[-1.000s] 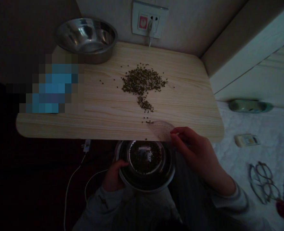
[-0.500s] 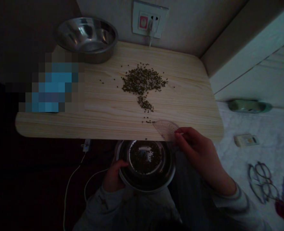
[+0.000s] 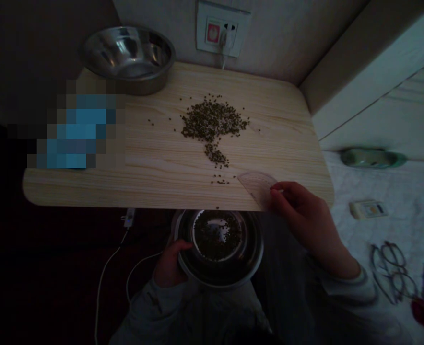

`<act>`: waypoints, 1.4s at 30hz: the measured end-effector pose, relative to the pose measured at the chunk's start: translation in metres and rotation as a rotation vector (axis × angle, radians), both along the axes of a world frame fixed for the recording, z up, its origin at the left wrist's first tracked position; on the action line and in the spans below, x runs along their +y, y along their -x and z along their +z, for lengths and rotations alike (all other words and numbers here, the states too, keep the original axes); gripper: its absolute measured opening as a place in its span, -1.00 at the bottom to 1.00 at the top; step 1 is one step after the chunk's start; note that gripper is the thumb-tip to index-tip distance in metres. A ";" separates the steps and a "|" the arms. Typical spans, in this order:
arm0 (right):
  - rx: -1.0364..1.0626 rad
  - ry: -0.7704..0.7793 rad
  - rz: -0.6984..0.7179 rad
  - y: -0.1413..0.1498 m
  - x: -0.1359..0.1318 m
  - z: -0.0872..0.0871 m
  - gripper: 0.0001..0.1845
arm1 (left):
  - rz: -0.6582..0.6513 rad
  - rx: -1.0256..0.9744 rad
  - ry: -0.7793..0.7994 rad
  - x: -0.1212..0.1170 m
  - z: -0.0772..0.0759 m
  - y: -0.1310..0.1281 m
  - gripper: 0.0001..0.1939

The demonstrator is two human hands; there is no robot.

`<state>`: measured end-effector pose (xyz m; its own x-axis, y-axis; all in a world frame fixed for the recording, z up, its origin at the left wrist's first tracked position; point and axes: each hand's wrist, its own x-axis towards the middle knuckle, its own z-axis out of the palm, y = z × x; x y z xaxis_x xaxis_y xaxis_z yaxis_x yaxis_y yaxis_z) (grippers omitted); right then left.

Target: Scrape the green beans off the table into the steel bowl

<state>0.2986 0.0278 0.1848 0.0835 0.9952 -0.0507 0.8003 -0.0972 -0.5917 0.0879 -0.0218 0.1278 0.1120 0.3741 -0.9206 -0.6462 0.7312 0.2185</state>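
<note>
My left hand (image 3: pixel 169 264) grips the rim of a steel bowl (image 3: pixel 255 256) held just below the front edge of a light wooden table (image 3: pixel 154 163); small dark beans lie in the bowl's bottom. My right hand (image 3: pixel 301 216) pinches a clear plastic protractor (image 3: pixel 257 187) that lies flat on the table near its front edge. A heap of small dark beans (image 3: pixel 212 122) sits mid-table, with a thin trail of beans (image 3: pixel 217 158) running toward the protractor.
A second steel bowl (image 3: pixel 129 55) stands at the table's back left. A wall socket (image 3: pixel 222 32) with a plug is behind. On the white bedding to the right lie a small device (image 3: pixel 367 209), glasses (image 3: pixel 390 268), and a green dish (image 3: pixel 372 157). A white cable (image 3: pixel 106 278) hangs below.
My right hand has slid the protractor to the right and a little farther onto the table. The left hand and its bowl have stayed put.
</note>
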 end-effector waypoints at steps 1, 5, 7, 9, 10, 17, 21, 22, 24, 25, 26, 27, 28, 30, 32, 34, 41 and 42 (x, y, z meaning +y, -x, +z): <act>0.003 -0.001 0.009 0.000 0.002 0.000 -0.77 | -0.009 0.006 -0.002 0.000 0.000 0.000 -0.71; 0.017 0.015 0.047 0.002 0.008 0.000 -0.79 | -0.019 -0.016 0.011 -0.001 0.000 0.001 -0.75; 0.021 0.018 0.064 0.003 0.010 0.000 -0.79 | -0.006 -0.018 0.011 -0.001 0.000 0.001 -0.77; 0.033 0.023 0.080 0.004 0.010 0.000 -0.79 | 0.002 -0.011 -0.011 0.000 0.000 0.001 -0.76; 0.039 0.028 0.087 0.004 0.010 0.000 -0.79 | 0.004 -0.011 -0.028 0.000 0.001 0.001 -0.75; 0.026 0.062 0.107 0.005 0.003 0.001 -0.78 | -0.027 0.000 -0.020 -0.001 -0.001 0.001 -0.70; 0.018 0.054 0.132 0.007 0.002 0.001 -0.79 | -0.010 -0.011 -0.008 -0.001 -0.001 0.001 -0.70; 0.019 0.046 0.137 0.007 0.002 0.002 -0.79 | -0.011 -0.010 -0.008 -0.001 -0.001 0.001 -0.70; 0.022 0.036 0.137 0.006 0.002 0.002 -0.80 | -0.025 -0.012 -0.010 -0.001 -0.002 0.002 -0.71; 0.024 0.032 0.133 0.006 0.002 0.003 -0.79 | -0.027 -0.017 -0.014 -0.001 -0.002 0.003 -0.72; 0.025 0.028 0.124 0.005 0.002 0.003 -0.79 | -0.025 -0.023 -0.016 -0.001 -0.002 0.003 -0.73; 0.027 0.025 0.112 0.004 0.002 0.003 -0.79 | -0.020 -0.029 -0.014 -0.001 -0.003 0.004 -0.73; 0.031 0.023 0.102 0.004 0.003 0.004 -0.79 | -0.013 -0.031 -0.010 -0.001 -0.003 0.004 -0.73; 0.041 0.020 0.089 0.003 0.004 0.004 -0.79 | -0.011 -0.020 -0.003 -0.001 -0.003 0.003 -0.74; 0.058 0.015 0.088 0.003 0.006 0.003 -0.80 | -0.007 -0.019 0.001 -0.001 -0.002 0.002 -0.74; 0.065 0.014 0.091 0.003 0.009 0.002 -0.80 | 0.002 -0.031 0.003 -0.001 -0.002 0.002 -0.73; 0.046 0.031 0.125 0.006 0.011 0.001 -0.78 | -0.038 -0.014 0.000 -0.001 -0.002 0.003 -0.73; 0.036 0.031 0.130 0.006 0.011 0.001 -0.78 | -0.030 -0.018 -0.001 -0.001 -0.002 0.003 -0.74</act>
